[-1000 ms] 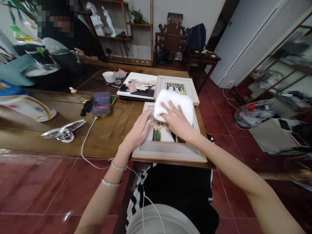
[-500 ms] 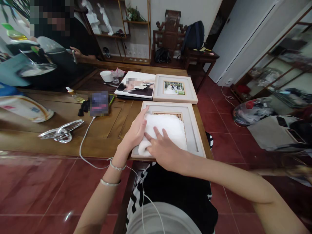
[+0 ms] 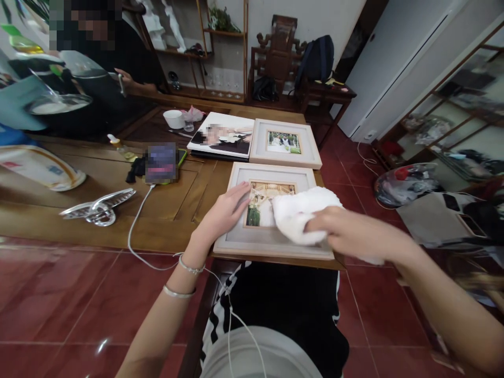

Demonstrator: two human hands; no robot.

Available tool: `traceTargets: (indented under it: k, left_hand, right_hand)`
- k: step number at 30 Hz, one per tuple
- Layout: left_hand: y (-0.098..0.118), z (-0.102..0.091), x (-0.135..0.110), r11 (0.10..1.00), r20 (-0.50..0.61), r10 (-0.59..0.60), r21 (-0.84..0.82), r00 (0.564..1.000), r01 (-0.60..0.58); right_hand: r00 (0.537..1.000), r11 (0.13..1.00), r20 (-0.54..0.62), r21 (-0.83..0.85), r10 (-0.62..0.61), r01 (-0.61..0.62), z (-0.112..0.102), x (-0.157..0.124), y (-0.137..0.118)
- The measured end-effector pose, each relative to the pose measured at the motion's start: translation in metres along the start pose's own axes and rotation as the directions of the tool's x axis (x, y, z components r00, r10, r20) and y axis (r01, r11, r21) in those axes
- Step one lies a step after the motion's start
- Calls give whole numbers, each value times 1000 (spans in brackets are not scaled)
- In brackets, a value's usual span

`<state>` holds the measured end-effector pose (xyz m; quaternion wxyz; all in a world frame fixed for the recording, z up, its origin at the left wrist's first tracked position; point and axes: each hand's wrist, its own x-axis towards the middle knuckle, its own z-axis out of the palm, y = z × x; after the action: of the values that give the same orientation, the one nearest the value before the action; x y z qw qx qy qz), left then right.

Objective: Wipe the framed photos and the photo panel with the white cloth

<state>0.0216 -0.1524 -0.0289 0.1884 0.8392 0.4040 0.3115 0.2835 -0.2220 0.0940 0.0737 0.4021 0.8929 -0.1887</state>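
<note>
A picture frame with a light wooden edge and a pale mat lies flat at the near edge of the table, a photo in its middle. My left hand rests on the frame's left side, fingers stretched out flat. In my right hand, which is somewhat blurred, a white fluffy cloth is bunched up. The cloth lies over the right part of the frame and hides some of the photo and mat.
Behind lie a second framed photo and a white-edged photo panel. To the left are a phone on a white cable, a silver winged ornament and a small bottle. Another person sits across the wooden table.
My right hand has swept the cloth from the frame's middle to its right side, uncovering most of the photo. My left hand stays on the left side, now lying flatter.
</note>
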Motion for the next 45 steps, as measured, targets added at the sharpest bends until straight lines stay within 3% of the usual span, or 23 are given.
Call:
traceTargets:
  k: [2, 3, 5, 7, 8, 9, 10, 12, 14, 16, 19, 21, 25, 31, 36, 40, 45]
  left_hand:
    - [-1, 1, 0, 1000, 2, 1, -3, 1000, -1]
    - [-2, 1, 0, 1000, 3, 3, -2, 1000, -3]
    - [-3, 2, 0, 1000, 5, 8, -2, 1000, -8]
    - [-3, 2, -1, 1000, 5, 8, 0, 1000, -8]
    - [-3, 2, -1, 1000, 4, 6, 0, 1000, -6]
    - [-3, 2, -1, 1000, 2, 5, 0, 1000, -5]
    - [-3, 1, -1, 1000, 0, 5, -2, 1000, -5]
    - [-3, 1, -1, 1000, -2, 9, -7, 1000, -9]
    - [-2, 0, 0, 1000, -6, 13, -6, 1000, -13]
    - [-2, -1, 1, 1000, -5, 6, 17, 1000, -6]
    - [-1, -3, 3, 998, 5, -10, 58, 1000, 10]
    - [0, -3, 4, 999, 17, 4, 48, 1000, -5]
    - [-1, -2, 5, 999, 12, 44, -1, 999, -44]
    - [-4, 1, 3, 1000, -8, -5, 12, 1000, 5]
    - [-3, 1, 3, 999, -12, -36, 10, 999, 37]
    - [-2, 1, 4, 999, -17, -51, 11, 999, 51]
    - [-3, 1, 4, 999, -22, -46, 10, 999, 46]
  right_hand:
    - [968, 991, -240, 127, 66, -36, -17, -3, 25]
    - [908, 977, -394, 203, 146, -69, -22, -1, 38]
    - [687, 953, -675, 290, 267, -85, -27, 9, 59]
    - [464, 962, -842, 244, 274, -126, -29, 28, 72]
    - [398, 967, -885, 184, 241, -175, -29, 40, 76]
    - [371, 964, -909, 103, 192, -246, -29, 54, 77]
    - [383, 960, -910, 48, 156, -277, -29, 68, 76]
    - [471, 972, -880, -49, 66, -229, -25, 97, 68]
    - [639, 969, -757, -235, -134, -75, -16, 124, 55]
    - [741, 941, -617, -333, -263, 57, -3, 147, 43]
    - [848, 899, -417, -414, -328, 144, 17, 166, 33]
    - [890, 881, -337, -454, -308, 133, 25, 167, 36]
    - [931, 879, -296, -475, -214, 51, 20, 144, 52]
    - [966, 878, -257, -468, -30, -98, 1, 87, 75]
    - [953, 853, -257, -449, 161, -265, 0, 51, 88]
    - [943, 856, -251, -415, 216, -307, 14, 33, 66]
    - [968, 896, -156, -371, 199, -244, 36, 0, 4]
